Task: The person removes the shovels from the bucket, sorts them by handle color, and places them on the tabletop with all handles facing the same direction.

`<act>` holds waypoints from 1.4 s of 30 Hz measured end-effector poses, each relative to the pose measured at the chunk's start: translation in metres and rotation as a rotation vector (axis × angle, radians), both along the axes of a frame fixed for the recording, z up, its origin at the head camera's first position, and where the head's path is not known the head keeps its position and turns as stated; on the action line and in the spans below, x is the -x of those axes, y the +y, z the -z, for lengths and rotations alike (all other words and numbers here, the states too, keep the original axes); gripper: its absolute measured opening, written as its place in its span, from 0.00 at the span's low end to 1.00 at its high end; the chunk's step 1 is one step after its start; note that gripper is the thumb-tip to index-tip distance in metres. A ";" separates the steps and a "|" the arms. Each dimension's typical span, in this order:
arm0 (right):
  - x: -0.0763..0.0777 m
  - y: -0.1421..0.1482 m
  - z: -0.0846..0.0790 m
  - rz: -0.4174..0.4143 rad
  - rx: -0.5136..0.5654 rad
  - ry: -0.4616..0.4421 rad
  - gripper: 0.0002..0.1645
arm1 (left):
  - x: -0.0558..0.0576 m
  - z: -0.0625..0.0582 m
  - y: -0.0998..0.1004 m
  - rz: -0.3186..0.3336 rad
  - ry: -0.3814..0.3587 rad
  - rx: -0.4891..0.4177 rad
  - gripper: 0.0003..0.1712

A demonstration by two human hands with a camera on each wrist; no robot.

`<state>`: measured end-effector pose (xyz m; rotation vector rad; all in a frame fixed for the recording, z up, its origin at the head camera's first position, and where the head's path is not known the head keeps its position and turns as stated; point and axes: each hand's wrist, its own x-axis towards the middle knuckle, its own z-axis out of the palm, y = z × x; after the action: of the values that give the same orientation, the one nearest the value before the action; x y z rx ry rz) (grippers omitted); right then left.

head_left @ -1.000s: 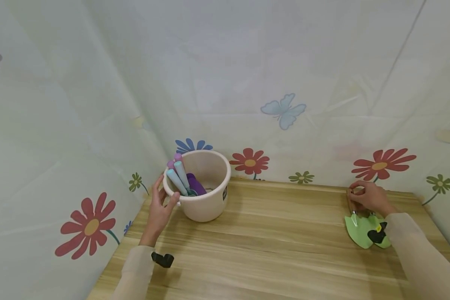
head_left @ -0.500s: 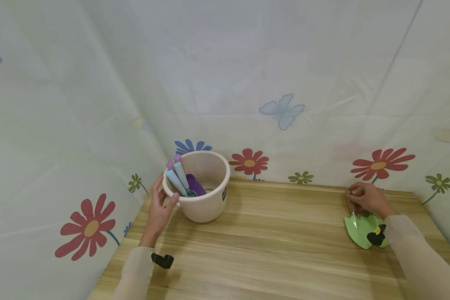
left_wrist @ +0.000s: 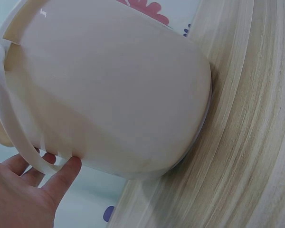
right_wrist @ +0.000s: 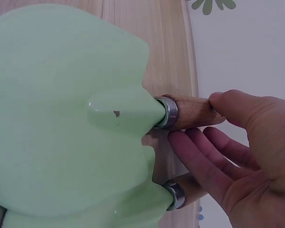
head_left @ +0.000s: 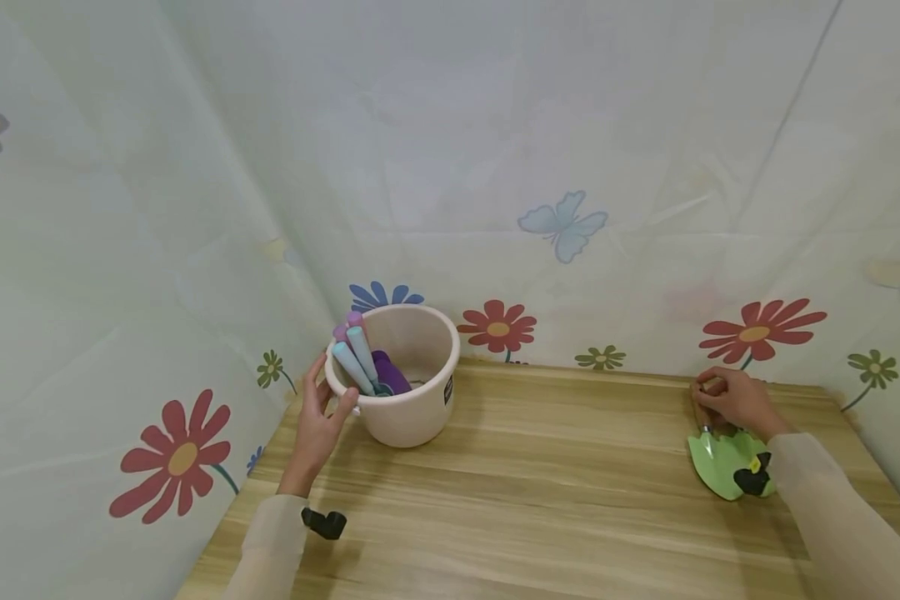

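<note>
A cream bucket (head_left: 405, 421) stands at the table's back left. My left hand (head_left: 318, 425) holds its left side, thumb at the front just under the rim and fingers spread round the far side. In the left wrist view the bucket's white carrying handle (left_wrist: 12, 123) passes between thumb and fingers. At the right, my right hand (head_left: 742, 402) pinches the wooden handle of a green trowel (right_wrist: 61, 109), thumb on top and fingertips below. A second green trowel (right_wrist: 137, 206) lies partly under it, its wooden handle half hidden by my fingers.
Two light blue handles (head_left: 354, 365), pinkish-purple handles (head_left: 356, 320) and a dark purple object (head_left: 392, 377) stick up or lie inside the bucket. A flower-printed curtain (head_left: 562, 167) borders the wooden table (head_left: 555, 475) at the back and sides.
The held trowel has shifted slightly, its blade covering more of the second trowel than a second ago. My left hand and the bucket have stayed in place.
</note>
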<state>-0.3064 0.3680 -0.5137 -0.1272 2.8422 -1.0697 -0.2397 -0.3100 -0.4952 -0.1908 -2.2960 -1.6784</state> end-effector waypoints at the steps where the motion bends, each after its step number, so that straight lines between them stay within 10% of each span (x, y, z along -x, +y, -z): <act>1: -0.001 0.000 0.000 0.001 0.004 0.004 0.25 | 0.000 0.001 -0.001 -0.001 0.000 0.001 0.47; 12: -0.007 0.011 -0.007 -0.007 -0.064 0.144 0.32 | 0.000 0.003 -0.001 0.004 -0.002 0.011 0.47; 42: -0.017 0.002 -0.018 -0.027 0.033 0.128 0.49 | 0.000 0.000 0.000 -0.014 -0.015 -0.004 0.47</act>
<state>-0.2890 0.3697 -0.4957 -0.2445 2.9264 -1.1435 -0.2398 -0.3101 -0.4951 -0.1616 -2.2996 -1.6828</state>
